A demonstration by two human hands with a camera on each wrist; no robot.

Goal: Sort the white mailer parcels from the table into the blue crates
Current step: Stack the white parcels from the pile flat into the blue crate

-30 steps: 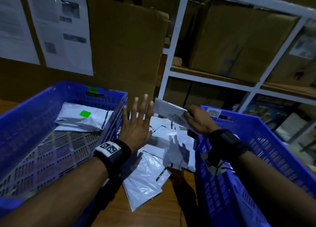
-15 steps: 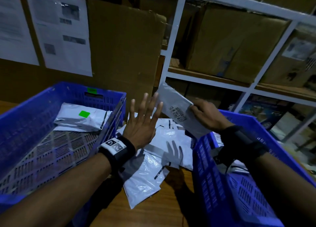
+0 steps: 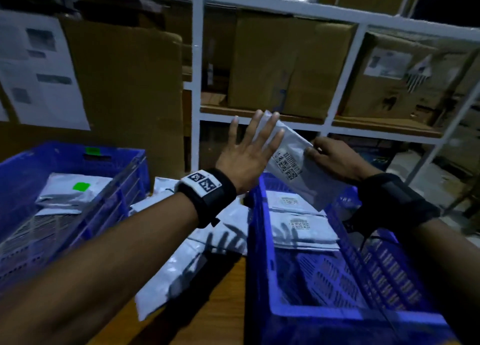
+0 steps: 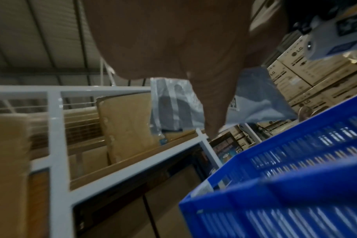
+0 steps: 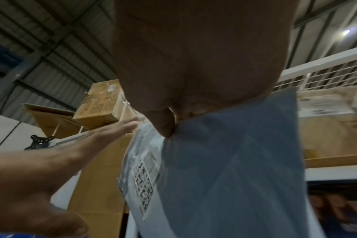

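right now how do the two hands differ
The left hand is flat with fingers spread straight, laid on the held parcel; the right hand pinches that parcel's edge with curled fingers. The left wristband shows white coded tags, the right is plain black. Both hover above the right blue crate.

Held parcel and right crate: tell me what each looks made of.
Parcel: thin white plastic film, it seems; slightly glossy, creased, flexing in the right hand, with a printed barcode label.
Right crate: rigid moulded blue plastic, by its slotted walls and thick rim with a dull sheen.
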